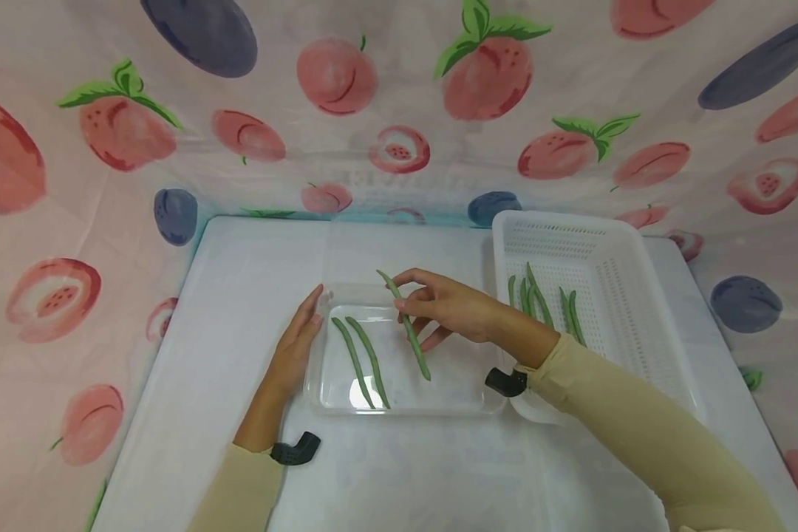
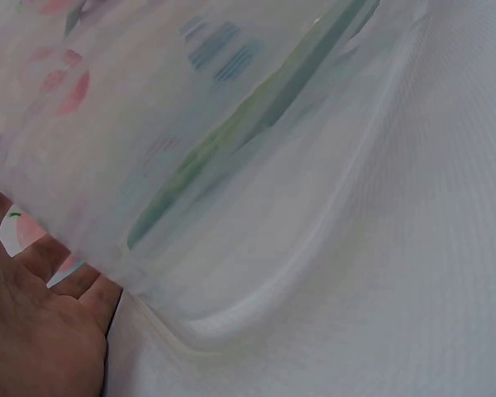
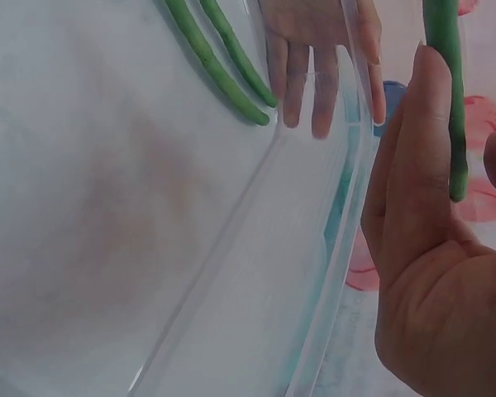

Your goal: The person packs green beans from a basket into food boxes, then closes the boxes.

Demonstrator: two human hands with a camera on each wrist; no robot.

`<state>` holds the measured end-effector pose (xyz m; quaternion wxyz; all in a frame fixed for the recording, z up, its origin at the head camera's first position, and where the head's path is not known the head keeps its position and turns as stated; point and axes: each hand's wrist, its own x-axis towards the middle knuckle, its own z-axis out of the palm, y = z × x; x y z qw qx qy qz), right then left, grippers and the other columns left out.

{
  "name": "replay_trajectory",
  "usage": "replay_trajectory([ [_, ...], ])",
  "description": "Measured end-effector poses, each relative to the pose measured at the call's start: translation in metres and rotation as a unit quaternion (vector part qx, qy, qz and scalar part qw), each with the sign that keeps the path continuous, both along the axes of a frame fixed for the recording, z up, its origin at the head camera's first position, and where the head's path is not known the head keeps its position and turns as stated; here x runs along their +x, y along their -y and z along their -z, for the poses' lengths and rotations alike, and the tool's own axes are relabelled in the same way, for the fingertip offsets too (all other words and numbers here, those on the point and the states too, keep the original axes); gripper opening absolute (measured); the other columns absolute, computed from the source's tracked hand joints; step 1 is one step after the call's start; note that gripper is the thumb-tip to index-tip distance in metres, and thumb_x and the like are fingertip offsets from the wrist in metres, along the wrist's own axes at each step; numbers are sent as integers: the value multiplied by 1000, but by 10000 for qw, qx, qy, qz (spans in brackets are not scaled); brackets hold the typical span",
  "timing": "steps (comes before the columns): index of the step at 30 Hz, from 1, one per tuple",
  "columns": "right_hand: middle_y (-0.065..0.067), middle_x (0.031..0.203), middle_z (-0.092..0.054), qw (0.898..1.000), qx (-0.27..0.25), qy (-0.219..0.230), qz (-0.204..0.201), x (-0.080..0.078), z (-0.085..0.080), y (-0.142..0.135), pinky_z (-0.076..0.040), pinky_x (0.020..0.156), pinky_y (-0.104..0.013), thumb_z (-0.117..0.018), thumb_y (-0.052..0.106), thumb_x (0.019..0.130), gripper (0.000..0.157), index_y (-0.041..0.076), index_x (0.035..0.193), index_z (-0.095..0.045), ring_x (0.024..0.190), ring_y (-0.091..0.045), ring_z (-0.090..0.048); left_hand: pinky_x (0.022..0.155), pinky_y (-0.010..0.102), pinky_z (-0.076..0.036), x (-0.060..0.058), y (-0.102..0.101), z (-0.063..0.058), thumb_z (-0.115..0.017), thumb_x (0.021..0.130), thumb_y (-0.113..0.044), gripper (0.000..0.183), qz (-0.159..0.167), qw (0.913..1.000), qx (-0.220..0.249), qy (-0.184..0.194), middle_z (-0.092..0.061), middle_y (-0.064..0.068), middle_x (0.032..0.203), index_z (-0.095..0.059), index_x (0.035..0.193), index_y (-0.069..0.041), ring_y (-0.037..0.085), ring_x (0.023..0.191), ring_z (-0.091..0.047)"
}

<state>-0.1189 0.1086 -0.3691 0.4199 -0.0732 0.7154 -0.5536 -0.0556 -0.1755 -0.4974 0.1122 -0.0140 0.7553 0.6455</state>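
Observation:
My right hand (image 1: 448, 307) pinches one green bean (image 1: 412, 336) between thumb and fingers, over the right half of a clear plastic box (image 1: 452, 403). In the right wrist view the held green bean (image 3: 446, 91) lies along the fingers. Two more green beans (image 1: 369, 358) rest side by side on the left of the box floor. Against the box's left wall, my left hand (image 1: 294, 351) stands with its fingers extended. The left wrist view has the left palm (image 2: 50, 335) by the box's corner, and a bean shows blurred through the clear wall.
A white perforated basket (image 1: 638, 310) stands right of the clear box, partly behind my right forearm. Several green beans (image 1: 535, 292) lie in it. Both stand on a white table (image 1: 239, 273), and a fruit-printed sheet (image 1: 253, 177) hangs behind and at the sides.

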Motion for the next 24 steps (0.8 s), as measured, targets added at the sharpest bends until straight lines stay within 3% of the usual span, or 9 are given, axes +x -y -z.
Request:
replay_trajectory([
  [7,-15,111,-64,9999,43,73,-105,-1,5,-1,-64,74,-46,-58,22,105,32,19,138,-55,95,-40,-69,121,67,-25,0,1,1,-36,109,-50,50,19,10000,46,-50,-22,-16,168,-27,158,-48,23,158,-20],
  [14,-18,116,-62,9999,10,54,-148,-1,5,-8,-64,78,-47,-58,22,106,30,17,135,-58,89,-27,-70,119,67,-27,1,1,0,-37,108,-50,52,-13,10000,-2,-31,-21,-15,169,-27,159,-46,25,158,-20],
  [24,-16,118,-59,9996,-147,-183,145,-4,-18,-48,-63,83,-48,-60,29,105,37,11,137,-56,92,-26,-69,116,67,-32,1,0,-1,-37,108,-51,52,3,10000,21,15,-21,-14,169,-27,159,-48,28,157,-22],
])
